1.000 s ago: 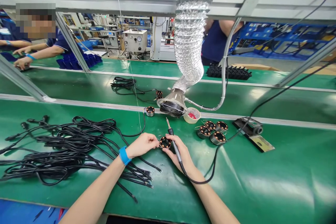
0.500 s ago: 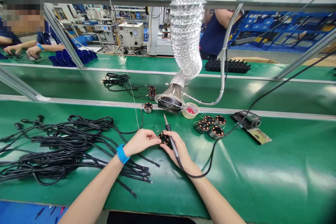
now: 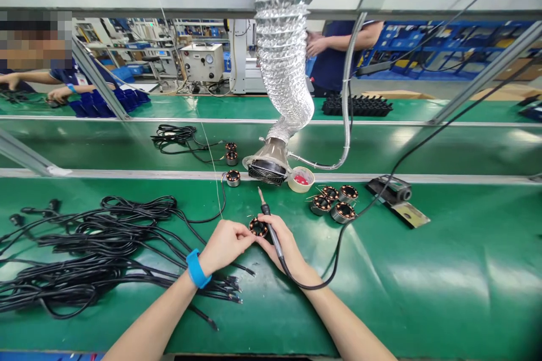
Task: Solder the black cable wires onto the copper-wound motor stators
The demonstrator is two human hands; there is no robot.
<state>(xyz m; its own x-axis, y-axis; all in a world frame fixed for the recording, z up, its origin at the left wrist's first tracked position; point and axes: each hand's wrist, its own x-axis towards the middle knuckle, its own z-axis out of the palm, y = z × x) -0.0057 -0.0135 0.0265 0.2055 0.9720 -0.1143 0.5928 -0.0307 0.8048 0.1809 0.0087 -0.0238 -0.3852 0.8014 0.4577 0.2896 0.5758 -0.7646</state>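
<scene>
A small motor stator (image 3: 258, 228), a dark ring with copper windings, is between my hands just above the bench. My left hand (image 3: 226, 245), with a blue wristband (image 3: 197, 268), is closed, thumb and fingertips pinched at the stator's left edge. My right hand (image 3: 285, 242) steadies the stator's right side with thumb and fingers. It also carries a soldering iron (image 3: 271, 232), tip pointing up and away, apart from the stator. A thin pale wire (image 3: 210, 149) hangs from above down to my left hand. Anything tiny inside the left pinch is hidden.
Black cables (image 3: 127, 237) lie in bundles at left. Several stators (image 3: 343, 212) sit at right, beside an iron stand (image 3: 393, 192) and a tape roll (image 3: 301, 179). A fume extractor hood (image 3: 269, 163) hangs ahead. Co-workers (image 3: 342, 45) are beyond the far bench.
The view has shifted slightly, so the bench items appear further left. Left fingertips have moved toward the stator's lower edge. Both hands keep their hold; a co-worker's arms behind have moved.
</scene>
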